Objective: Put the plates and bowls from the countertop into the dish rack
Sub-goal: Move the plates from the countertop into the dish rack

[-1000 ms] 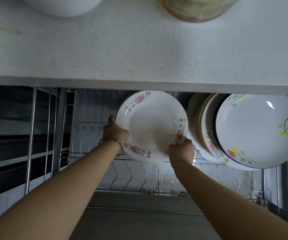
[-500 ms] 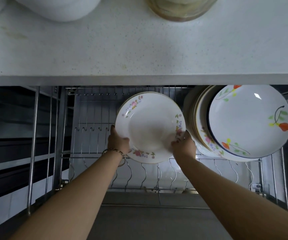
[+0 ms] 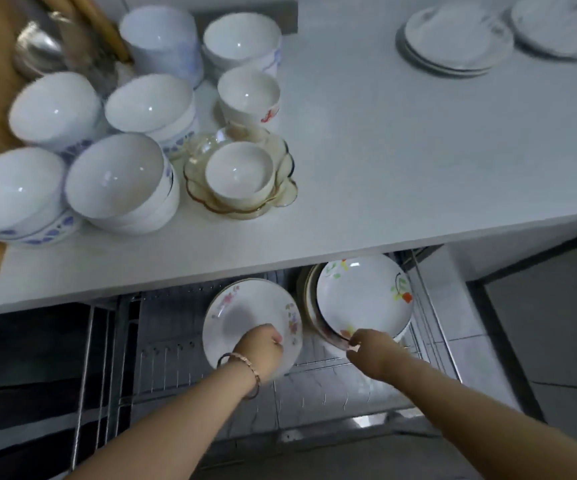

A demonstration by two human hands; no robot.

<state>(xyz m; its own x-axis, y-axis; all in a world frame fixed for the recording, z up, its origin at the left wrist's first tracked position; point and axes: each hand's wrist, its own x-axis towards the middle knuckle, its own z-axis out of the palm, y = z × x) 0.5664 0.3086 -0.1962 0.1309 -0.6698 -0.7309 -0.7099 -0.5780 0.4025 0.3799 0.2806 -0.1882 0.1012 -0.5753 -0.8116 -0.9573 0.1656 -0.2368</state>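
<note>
Our left hand (image 3: 263, 351) grips the floral plate (image 3: 245, 317), our right hand (image 3: 370, 351) pinches the orange-flowered plate (image 3: 363, 299) by its rim; we should seat both upright between the wires of the rack (image 3: 162, 355) before releasing.

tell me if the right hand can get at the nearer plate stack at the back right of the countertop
Probably, once freed: the right hand pinches the rim of the orange-flower plate down in the dish rack, below the countertop edge. No dish stands between that edge and the plate stack.

The desk (image 3: 384, 150) shows eight white bowl tops (image 3: 117, 174), some stacked, one glass dish pile (image 3: 282, 197) and two plate piles (image 3: 453, 36).
</note>
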